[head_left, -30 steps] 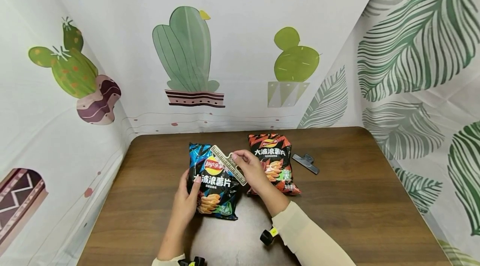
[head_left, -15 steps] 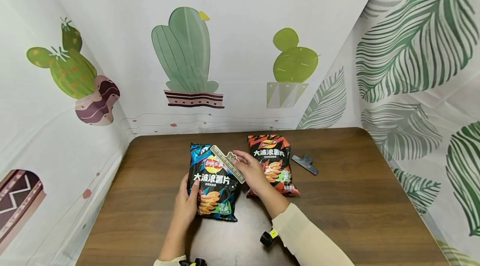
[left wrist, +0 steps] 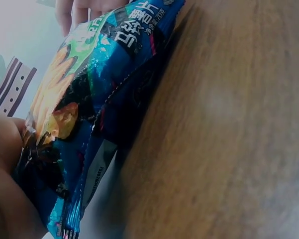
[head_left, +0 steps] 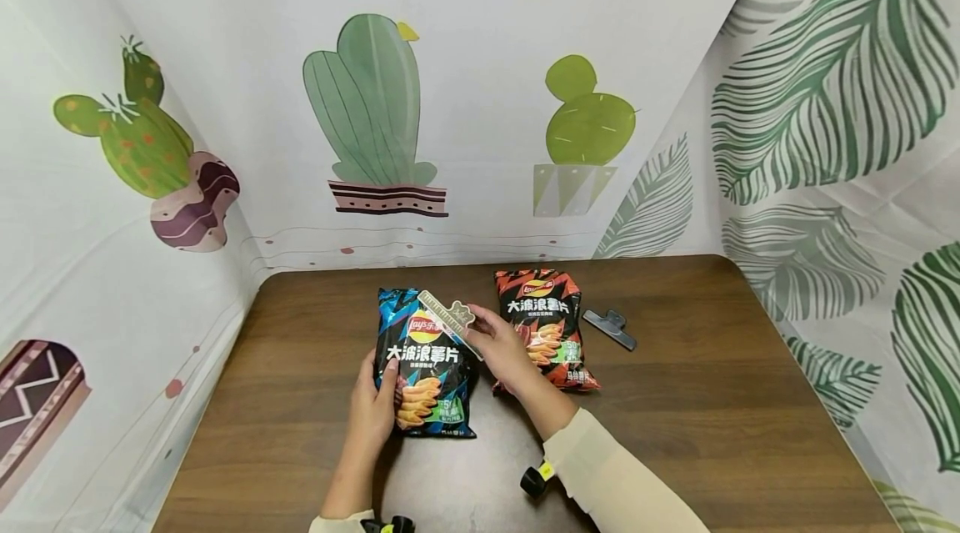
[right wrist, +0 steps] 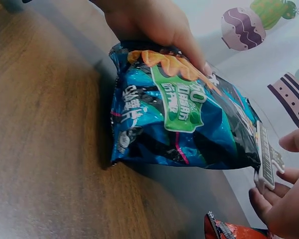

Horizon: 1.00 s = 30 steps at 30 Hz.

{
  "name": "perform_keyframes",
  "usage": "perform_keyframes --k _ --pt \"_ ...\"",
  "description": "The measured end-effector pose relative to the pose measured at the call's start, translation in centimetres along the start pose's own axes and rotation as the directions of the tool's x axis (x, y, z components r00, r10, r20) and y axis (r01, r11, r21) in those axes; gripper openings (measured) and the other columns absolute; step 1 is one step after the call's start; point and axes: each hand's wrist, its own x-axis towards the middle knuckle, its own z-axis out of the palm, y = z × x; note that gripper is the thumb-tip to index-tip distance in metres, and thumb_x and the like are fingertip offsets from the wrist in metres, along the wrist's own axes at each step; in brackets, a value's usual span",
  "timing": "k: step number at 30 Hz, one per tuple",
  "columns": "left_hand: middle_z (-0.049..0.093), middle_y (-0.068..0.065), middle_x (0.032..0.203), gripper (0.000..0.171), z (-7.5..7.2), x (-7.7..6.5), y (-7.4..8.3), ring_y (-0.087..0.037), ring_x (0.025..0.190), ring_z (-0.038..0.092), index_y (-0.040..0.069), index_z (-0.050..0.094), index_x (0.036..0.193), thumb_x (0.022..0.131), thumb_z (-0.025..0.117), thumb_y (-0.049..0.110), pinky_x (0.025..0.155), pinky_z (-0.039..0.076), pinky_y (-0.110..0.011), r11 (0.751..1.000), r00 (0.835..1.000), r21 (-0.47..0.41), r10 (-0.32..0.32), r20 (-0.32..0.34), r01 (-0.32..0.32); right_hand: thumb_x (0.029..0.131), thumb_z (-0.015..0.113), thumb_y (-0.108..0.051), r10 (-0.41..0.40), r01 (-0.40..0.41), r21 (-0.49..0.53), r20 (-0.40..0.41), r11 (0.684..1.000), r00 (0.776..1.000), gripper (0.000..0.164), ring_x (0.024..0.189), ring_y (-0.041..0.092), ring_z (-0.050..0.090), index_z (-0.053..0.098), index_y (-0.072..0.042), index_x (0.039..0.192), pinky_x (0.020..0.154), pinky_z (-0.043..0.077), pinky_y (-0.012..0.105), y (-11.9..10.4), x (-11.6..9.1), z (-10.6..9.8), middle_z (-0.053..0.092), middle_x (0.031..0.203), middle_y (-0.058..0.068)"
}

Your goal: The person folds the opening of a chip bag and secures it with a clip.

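Observation:
A blue and black bag of potato chips (head_left: 442,379) is held up off the table at a slant, its lower end toward me. My left hand (head_left: 371,404) grips its left side, thumb on the front and the other fingers behind. Across the bag's upper right corner lies a cream-coloured bag clip (head_left: 444,314) with a shaped handle. My right hand (head_left: 504,349) holds the clip near its lower right end. In the right wrist view, the clip (right wrist: 264,157) sits at the bag's corner between thumb and fingers. The left wrist view shows the bag's crimped edge (left wrist: 97,117) close up.
A red and black chip bag (head_left: 542,320) lies on the wooden table (head_left: 712,399) just behind my right hand. To its right is a dark grey bag clip (head_left: 611,328). A white cloth (head_left: 480,99) printed with cacti and leaves hangs behind the table.
My right fingers have shifted on the cream clip, so its shaped handle shows more fully. The clip has tilted slightly. My left hand still holds the blue bag in nearly the same place.

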Motion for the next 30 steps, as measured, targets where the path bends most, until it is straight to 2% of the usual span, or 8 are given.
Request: perform_keyframes --k 5,9,13,16,20,23,26,30 --pt "0.067 -0.015 0.103 0.054 -0.1 0.2 -0.1 -0.028 0.103 0.061 0.013 0.046 0.148 0.106 0.047 0.046 0.096 0.045 -0.045 0.999 1.0 0.033 -0.009 -0.017 0.009 0.1 0.061 -0.014 -0.021 0.021 -0.058 -0.004 0.998 1.0 0.055 0.136 0.043 0.051 0.044 -0.004 0.152 0.106 0.05 0.049 0.1 -0.4 0.1 0.044 0.155 0.023" --pt "0.071 -0.01 0.094 0.052 -0.1 0.5 -0.3 -0.021 0.089 0.064 0.013 0.048 0.146 0.106 0.047 0.046 0.086 0.049 -0.037 0.999 1.0 0.036 -0.002 -0.021 0.003 0.098 0.063 -0.015 -0.081 0.075 -0.156 -0.036 0.985 0.996 0.054 0.143 0.043 0.042 0.049 -0.008 0.149 0.113 0.042 0.054 -0.1 -0.8 0.1 0.034 0.162 0.017" --pt "0.073 -0.005 0.088 0.049 -0.2 0.9 -0.6 -0.012 0.076 0.063 0.015 0.049 0.143 0.106 0.048 0.046 0.078 0.049 -0.029 1.0 1.0 0.013 -0.002 -0.024 0.002 0.095 0.064 -0.014 -0.161 0.14 -0.256 -0.064 0.956 0.985 0.052 0.144 0.037 0.042 0.053 -0.009 0.146 0.117 0.036 0.056 -0.4 -1.4 0.2 0.039 0.159 0.014" --pt "0.074 -0.005 0.089 0.05 -0.4 1.2 -0.7 -0.012 0.079 0.064 0.016 0.049 0.144 0.105 0.047 0.048 0.082 0.049 -0.031 1.0 1.0 0.022 -0.008 -0.025 0.008 0.094 0.065 -0.009 -0.218 0.192 -0.273 -0.067 0.943 0.974 0.047 0.135 0.037 0.049 0.057 -0.005 0.14 0.113 0.039 0.056 -0.5 -2.1 0.4 0.046 0.151 0.014" --pt "0.074 -0.012 0.098 0.053 -0.5 1.7 -0.8 -0.024 0.095 0.065 0.015 0.047 0.145 0.105 0.046 0.05 0.093 0.048 -0.043 0.999 0.999 0.034 -0.017 -0.029 0.018 0.095 0.065 -0.006 -0.238 0.224 -0.227 -0.037 0.948 0.971 0.037 0.119 0.038 0.058 0.062 -0.001 0.131 0.105 0.047 0.053 -1.1 -3.3 0.8 0.053 0.137 0.015" --pt "0.07 -0.02 0.112 0.055 -0.5 2.0 -0.9 -0.034 0.109 0.061 0.013 0.047 0.146 0.105 0.048 0.049 0.101 0.045 -0.051 0.999 0.999 0.026 -0.025 -0.035 0.026 0.096 0.066 -0.01 -0.204 0.2 -0.213 0.004 0.956 0.979 0.033 0.118 0.034 0.061 0.064 -0.004 0.128 0.103 0.05 0.046 -0.9 -4.0 1.2 0.056 0.131 0.014" --pt "0.064 -0.024 0.125 0.057 -0.6 2.2 -0.9 -0.038 0.117 0.057 0.012 0.046 0.147 0.104 0.049 0.049 0.105 0.042 -0.055 0.999 0.999 0.022 -0.032 -0.041 0.033 0.096 0.067 -0.014 -0.177 0.181 -0.226 0.04 0.957 0.983 0.03 0.12 0.029 0.06 0.066 -0.009 0.126 0.102 0.052 0.042 0.1 -4.3 1.5 0.058 0.128 0.012" --pt "0.06 -0.026 0.134 0.057 -0.8 2.6 -1.0 -0.04 0.122 0.056 0.011 0.046 0.146 0.104 0.049 0.049 0.108 0.041 -0.058 0.999 0.998 0.015 -0.035 -0.056 0.036 0.096 0.066 -0.014 -0.167 0.179 -0.228 0.071 0.957 0.983 0.029 0.121 0.03 0.059 0.066 -0.01 0.126 0.103 0.05 0.046 0.7 -4.8 2.1 0.058 0.13 0.012"
